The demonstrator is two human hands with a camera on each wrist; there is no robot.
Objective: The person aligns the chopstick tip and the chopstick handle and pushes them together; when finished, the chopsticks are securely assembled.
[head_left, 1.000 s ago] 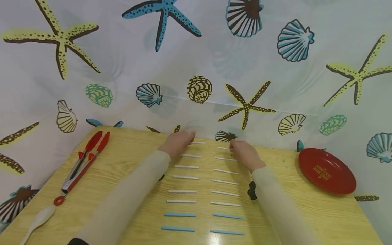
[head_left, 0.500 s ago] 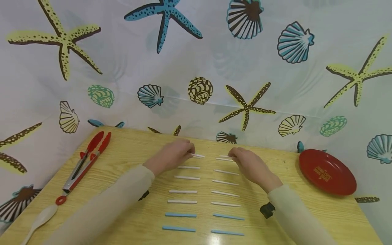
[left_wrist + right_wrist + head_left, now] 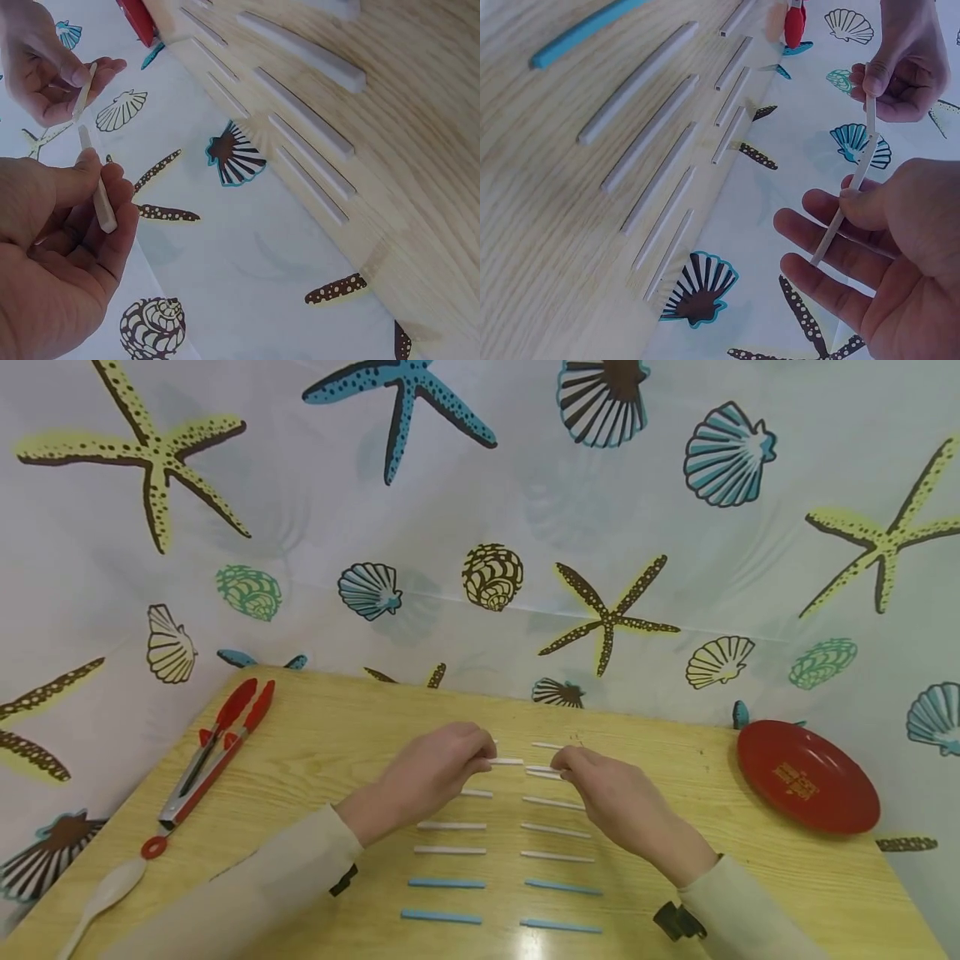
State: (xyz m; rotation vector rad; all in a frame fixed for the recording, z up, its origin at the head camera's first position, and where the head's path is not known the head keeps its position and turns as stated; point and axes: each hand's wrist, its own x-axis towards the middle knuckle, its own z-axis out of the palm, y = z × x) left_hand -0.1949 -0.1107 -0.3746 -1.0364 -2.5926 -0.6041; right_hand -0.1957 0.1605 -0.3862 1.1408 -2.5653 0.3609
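Observation:
My left hand (image 3: 435, 768) pinches a slim white stick (image 3: 507, 762) between thumb and fingers above the table. In the left wrist view this stick (image 3: 103, 199) has a square, blunt outer end. A thinner white stick (image 3: 840, 210) is held by my right hand (image 3: 618, 793), thumb on one side and fingers behind it. The inner ends of both sticks point at each other and lie very close; whether they touch I cannot tell. Below the hands, more white sticks (image 3: 450, 851) (image 3: 557, 857) lie in two columns, with blue sticks (image 3: 446, 883) at the near end.
Red-tipped tongs (image 3: 213, 752) and a white spoon (image 3: 112, 889) lie on the left of the wooden table (image 3: 322, 710). At the right edge a red oval plate (image 3: 808, 777) overlaps the corner. A cloth with shells and starfish (image 3: 442, 510) hangs behind the table.
Both hands have come back from the far edge of the table toward me. The left hand has moved rightward, and the two held sticks are now nearly end to end.

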